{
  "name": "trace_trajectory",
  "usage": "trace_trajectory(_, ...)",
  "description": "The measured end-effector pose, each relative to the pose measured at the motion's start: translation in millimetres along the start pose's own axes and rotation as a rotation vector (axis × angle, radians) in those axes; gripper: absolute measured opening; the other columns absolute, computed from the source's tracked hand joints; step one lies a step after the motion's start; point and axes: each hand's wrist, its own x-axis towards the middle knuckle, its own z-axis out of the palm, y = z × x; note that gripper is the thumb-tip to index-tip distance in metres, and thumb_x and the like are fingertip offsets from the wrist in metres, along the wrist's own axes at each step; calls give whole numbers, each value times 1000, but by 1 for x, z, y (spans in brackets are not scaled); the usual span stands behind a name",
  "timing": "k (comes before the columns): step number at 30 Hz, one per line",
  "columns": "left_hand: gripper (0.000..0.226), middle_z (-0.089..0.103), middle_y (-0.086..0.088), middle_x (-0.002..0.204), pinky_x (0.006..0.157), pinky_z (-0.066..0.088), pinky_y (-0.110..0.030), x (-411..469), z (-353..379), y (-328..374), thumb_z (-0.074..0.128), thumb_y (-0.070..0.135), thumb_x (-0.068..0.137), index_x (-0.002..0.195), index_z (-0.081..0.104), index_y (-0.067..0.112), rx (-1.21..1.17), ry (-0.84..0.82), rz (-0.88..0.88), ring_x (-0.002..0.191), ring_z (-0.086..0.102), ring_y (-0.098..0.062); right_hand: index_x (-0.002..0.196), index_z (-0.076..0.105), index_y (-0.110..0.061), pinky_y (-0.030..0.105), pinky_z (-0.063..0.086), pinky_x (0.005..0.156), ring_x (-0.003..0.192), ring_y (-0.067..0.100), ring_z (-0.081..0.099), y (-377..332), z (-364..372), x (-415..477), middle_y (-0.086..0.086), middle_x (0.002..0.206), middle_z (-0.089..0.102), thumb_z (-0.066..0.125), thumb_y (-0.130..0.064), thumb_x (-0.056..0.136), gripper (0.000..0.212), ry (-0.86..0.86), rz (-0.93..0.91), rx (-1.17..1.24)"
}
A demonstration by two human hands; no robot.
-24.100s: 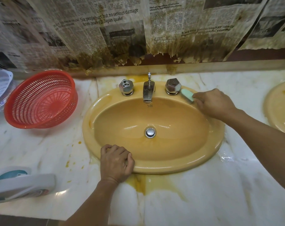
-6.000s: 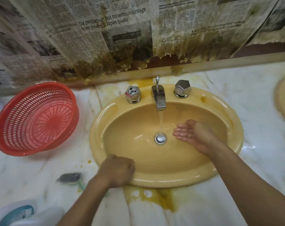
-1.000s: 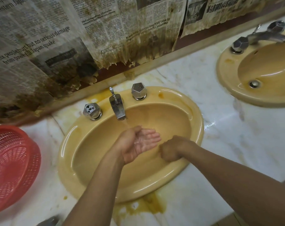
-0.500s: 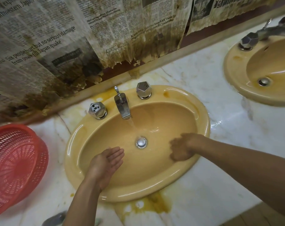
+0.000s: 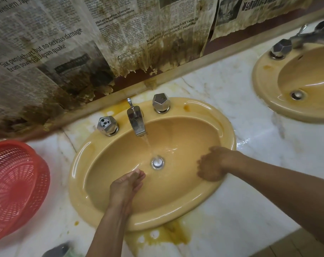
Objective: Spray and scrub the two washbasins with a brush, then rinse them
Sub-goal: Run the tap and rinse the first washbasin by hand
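Observation:
The near yellow washbasin (image 5: 226, 125) fills the centre. Its tap (image 5: 136, 120) runs, and the stream falls onto the drain (image 5: 157, 162). My left hand (image 5: 126, 184) is inside the bowl at the front, cupped with its fingers together toward the drain, holding nothing. My right hand (image 5: 214, 164) rubs the bowl's right inner wall with fingers bent; it holds nothing visible. The second yellow washbasin (image 5: 263, 89) lies at the upper right. The brush (image 5: 56, 250) lies on the counter at the bottom edge, mostly cut off.
A red plastic basket (image 5: 14, 188) stands on the marble counter (image 5: 250, 191) at the left. Two faceted metal knobs (image 5: 107, 125) flank the tap. Stained newspaper (image 5: 101, 43) covers the wall behind. Yellow stains mark the counter in front of the basin.
My left hand moved from under the tap stream down to the bowl's front, then a little toward the drain. My right hand slid along the right wall.

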Motion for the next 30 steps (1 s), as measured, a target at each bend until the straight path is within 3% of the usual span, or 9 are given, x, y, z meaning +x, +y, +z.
trace_trajectory(3, 28, 78, -14, 103, 92, 57, -37, 6, 14, 8, 81, 8, 85, 107, 65, 1, -110, -1, -22, 87, 78, -20, 159, 26, -25, 54, 3, 123, 155, 15, 14, -11, 3, 0, -3, 170, 13, 8, -43, 104, 60, 51, -12, -48)
trace_trajectory(5, 30, 78, -12, 101, 91, 58, -36, 10, 30, 19, 78, 9, 87, 113, 66, -1, -161, -66, -46, 92, 77, -21, 158, 32, -22, 53, 3, 123, 154, 13, 18, -14, 9, 1, -2, 168, 21, 8, -44, 102, 65, 111, 8, -18)
trace_trajectory(11, 25, 71, -16, 125, 99, 55, -40, 33, 77, 58, 47, 16, 109, 122, 62, 1, -285, -201, -172, 107, 72, -27, 137, 58, -24, 50, 12, 120, 136, 16, 48, -9, 17, -1, 3, 143, 58, 9, -49, 94, 69, 238, -15, -3)
trace_trajectory(15, 41, 68, -17, 132, 111, 48, -43, 43, 89, 70, 34, 28, 113, 126, 63, 2, -300, -297, -294, 115, 68, -31, 125, 63, -21, 46, 21, 117, 126, 23, 55, -14, 11, -13, 6, 132, 63, 16, -44, 101, 57, 255, -30, 31)
trace_trajectory(19, 38, 70, -18, 128, 112, 47, -42, 39, 92, 75, 36, 24, 111, 119, 65, 1, -262, -362, -310, 119, 67, -31, 115, 65, -17, 42, 37, 102, 115, 28, 58, -22, 10, -25, 9, 126, 65, 20, -39, 102, 52, 265, -79, 91)
trace_trajectory(22, 37, 70, -18, 129, 108, 49, -43, 41, 91, 73, 37, 22, 110, 126, 64, 1, -278, -377, -329, 120, 66, -32, 102, 64, -16, 43, 43, 94, 97, 31, 57, -28, 16, -31, 10, 114, 68, 20, -38, 103, 50, 314, -148, 131)
trace_trajectory(25, 40, 69, -19, 131, 102, 51, -43, 46, 90, 73, 35, 23, 111, 128, 63, 1, -307, -353, -338, 117, 67, -33, 89, 62, -16, 45, 39, 94, 82, 27, 53, -29, 25, -33, 5, 99, 69, 15, -37, 104, 53, 384, -163, 121)
trace_trajectory(27, 43, 69, -19, 129, 105, 50, -44, 44, 93, 74, 33, 24, 111, 134, 61, 0, -339, -371, -337, 118, 67, -33, 88, 62, -16, 45, 37, 94, 82, 26, 56, -28, 28, -32, 3, 96, 68, 14, -38, 104, 54, 397, -173, 103)
trace_trajectory(30, 46, 67, -21, 133, 116, 41, -45, 20, 109, 75, 35, 25, 110, 141, 56, -3, -295, -544, -339, 129, 61, -33, 103, 65, -17, 45, 36, 99, 101, 28, 60, -26, 19, -32, 5, 113, 69, 13, -40, 104, 56, 284, -171, 64)
